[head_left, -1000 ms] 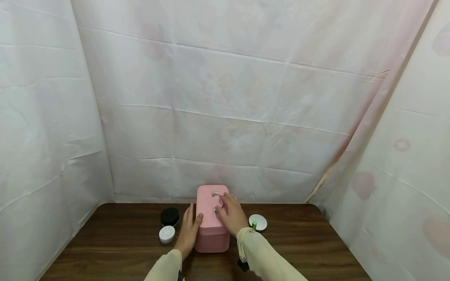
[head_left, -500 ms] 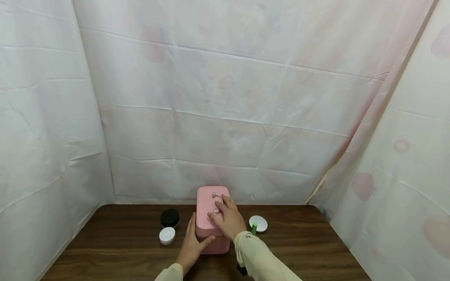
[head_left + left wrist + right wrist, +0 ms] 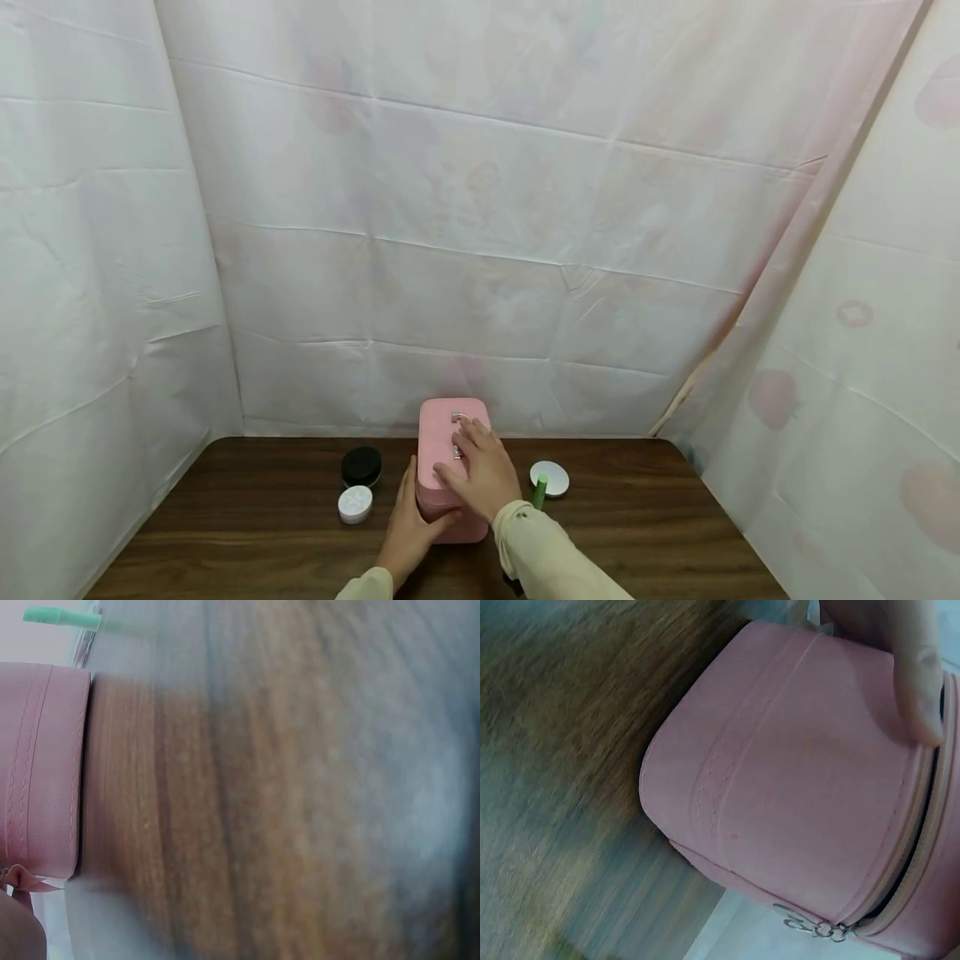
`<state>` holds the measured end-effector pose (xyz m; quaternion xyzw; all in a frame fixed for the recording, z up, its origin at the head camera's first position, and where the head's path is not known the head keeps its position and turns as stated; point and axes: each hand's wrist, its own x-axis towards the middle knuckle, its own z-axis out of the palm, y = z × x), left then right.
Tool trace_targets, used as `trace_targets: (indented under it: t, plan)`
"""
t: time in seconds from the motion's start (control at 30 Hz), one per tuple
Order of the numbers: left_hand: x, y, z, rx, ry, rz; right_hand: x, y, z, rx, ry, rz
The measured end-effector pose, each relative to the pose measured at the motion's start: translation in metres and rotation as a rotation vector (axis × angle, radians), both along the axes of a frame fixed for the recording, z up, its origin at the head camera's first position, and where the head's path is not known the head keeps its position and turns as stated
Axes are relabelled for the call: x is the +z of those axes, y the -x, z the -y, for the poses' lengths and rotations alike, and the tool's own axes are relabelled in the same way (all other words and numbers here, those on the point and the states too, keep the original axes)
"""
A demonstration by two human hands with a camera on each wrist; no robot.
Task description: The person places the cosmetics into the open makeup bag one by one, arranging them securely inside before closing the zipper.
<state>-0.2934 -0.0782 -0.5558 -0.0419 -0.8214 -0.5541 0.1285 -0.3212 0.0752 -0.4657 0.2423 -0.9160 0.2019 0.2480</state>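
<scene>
A pink cosmetic case [image 3: 438, 429] with a silver handle stands on the table in the head view. My left hand [image 3: 405, 529] holds its near left corner, fingers along the left side and thumb across the front. In the right wrist view, the left thumb [image 3: 922, 697] presses on the front by the zipper. Dark gaping shows between the zipper teeth [image 3: 915, 862], and silver zip pulls [image 3: 817, 926] hang at a corner. My right hand [image 3: 486, 471] rests spread on the lid, partly covering the handle. The left wrist view catches the pink case wall [image 3: 52, 765].
Left of the case sit a black-lidded jar [image 3: 361, 466] and a white round jar [image 3: 356, 505]. To the right are a white round disc [image 3: 551, 477] and a green tube [image 3: 540, 490]. A dark object [image 3: 513, 583] is mostly hidden under the right sleeve. Pale curtains enclose the wooden table [image 3: 645, 508].
My left hand has shifted nearer, its thumb moving from the lid's edge to the front. My right hand has slid slightly toward me and left, fingers spreading over the lid.
</scene>
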Motion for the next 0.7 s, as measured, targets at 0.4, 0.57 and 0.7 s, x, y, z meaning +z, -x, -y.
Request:
trace_targets:
  t: [0.4,0.57,0.7]
  plan:
    - [-0.004,0.001,0.0,-0.026,0.0,-0.048,-0.001,-0.014,0.013,0.04,-0.163,-0.151]
    - [-0.004,-0.001,-0.002,-0.014,0.02,-0.06,-0.005,-0.016,0.015,0.029,-0.236,-0.134]
    - [-0.006,-0.002,-0.003,0.033,0.043,-0.088,-0.01,-0.014,0.016,0.024,-0.289,-0.183]
